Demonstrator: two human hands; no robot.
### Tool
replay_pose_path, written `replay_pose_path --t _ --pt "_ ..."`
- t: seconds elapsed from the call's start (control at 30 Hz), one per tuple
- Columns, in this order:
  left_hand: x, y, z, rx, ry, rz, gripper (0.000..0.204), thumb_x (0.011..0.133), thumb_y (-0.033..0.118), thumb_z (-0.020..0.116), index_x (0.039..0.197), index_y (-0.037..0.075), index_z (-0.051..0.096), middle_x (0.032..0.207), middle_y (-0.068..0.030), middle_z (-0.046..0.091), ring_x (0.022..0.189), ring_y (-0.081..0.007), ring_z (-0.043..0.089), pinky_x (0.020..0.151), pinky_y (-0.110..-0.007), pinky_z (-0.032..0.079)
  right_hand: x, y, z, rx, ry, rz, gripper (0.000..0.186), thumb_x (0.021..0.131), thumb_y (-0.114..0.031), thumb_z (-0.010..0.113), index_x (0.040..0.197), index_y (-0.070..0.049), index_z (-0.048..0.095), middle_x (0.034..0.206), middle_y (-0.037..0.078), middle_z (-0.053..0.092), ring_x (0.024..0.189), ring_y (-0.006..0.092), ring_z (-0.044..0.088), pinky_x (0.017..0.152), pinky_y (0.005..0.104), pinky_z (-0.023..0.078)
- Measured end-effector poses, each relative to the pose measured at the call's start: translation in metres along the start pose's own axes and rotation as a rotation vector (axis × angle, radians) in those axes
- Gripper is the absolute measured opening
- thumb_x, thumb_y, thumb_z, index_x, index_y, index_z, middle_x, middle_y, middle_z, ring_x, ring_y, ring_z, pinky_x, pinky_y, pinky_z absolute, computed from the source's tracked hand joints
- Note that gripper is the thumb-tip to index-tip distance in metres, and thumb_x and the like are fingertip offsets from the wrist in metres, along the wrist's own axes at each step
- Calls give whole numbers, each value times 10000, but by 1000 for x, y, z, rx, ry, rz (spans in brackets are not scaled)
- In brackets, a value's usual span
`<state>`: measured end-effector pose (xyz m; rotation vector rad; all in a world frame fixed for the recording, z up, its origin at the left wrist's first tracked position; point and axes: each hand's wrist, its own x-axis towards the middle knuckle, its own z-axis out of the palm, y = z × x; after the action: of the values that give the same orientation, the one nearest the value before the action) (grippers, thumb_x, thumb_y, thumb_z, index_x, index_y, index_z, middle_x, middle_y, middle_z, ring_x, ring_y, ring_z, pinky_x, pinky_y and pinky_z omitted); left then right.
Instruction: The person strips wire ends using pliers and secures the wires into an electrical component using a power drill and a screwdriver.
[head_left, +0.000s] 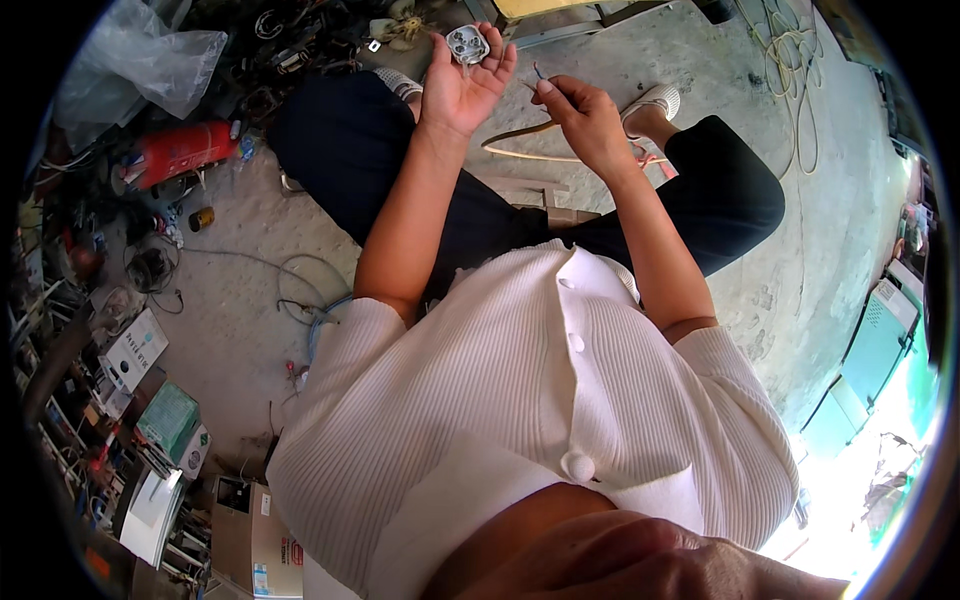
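Observation:
Palm up at the top middle, my left hand (pixel 460 98) holds a small white square plastic housing (pixel 467 44) on its fingers. The housing's face is open, with metal parts inside; whether it belongs to a plug or a socket is too small to tell. To the right, apart from it, my right hand (pixel 590 122) pinches thin electric wire (pixel 538 71) between thumb and forefinger, its dark tip sticking up. A pale cable (pixel 530 157) loops below this hand; where it joins the pinched wire is hidden.
A red cylinder (pixel 182 153) and clear plastic sheeting (pixel 150 65) lie among clutter on the left. A cardboard box (pixel 255 540) stands lower left. Coiled pale rope (pixel 790 60) lies on the concrete floor. A wooden stool (pixel 530 187) shows between my legs.

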<state>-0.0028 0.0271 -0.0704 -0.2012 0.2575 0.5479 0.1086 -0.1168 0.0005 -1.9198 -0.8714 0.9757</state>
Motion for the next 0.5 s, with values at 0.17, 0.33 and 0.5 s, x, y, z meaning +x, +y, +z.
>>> replay_pose_path --t 0.17,0.33,0.5 --pt "44 13 -79 20 294 88 388 992 344 388 994 -2 563 969 -113 630 938 -264 596 880 -438 487 13 33 -16 48 44 -35 317 949 -317 550 955 -36 695 649 12 541 618 91 469 588 258 399" --pt "98 15 -203 144 816 78 327 945 319 409 877 62 600 822 -99 626 798 -278 603 783 -437 510 14 38 -35 78 33 23 325 980 -294 522 989 -15 688 694 -26 503 678 68 447 626 222 376" --pt "118 27 -263 234 996 31 358 943 373 409 895 77 604 838 -90 637 794 -277 606 811 -448 497 10 50 -55 215 61 99 283 969 -267 523 1003 -41 691 695 -15 567 647 63 468 596 240 396"
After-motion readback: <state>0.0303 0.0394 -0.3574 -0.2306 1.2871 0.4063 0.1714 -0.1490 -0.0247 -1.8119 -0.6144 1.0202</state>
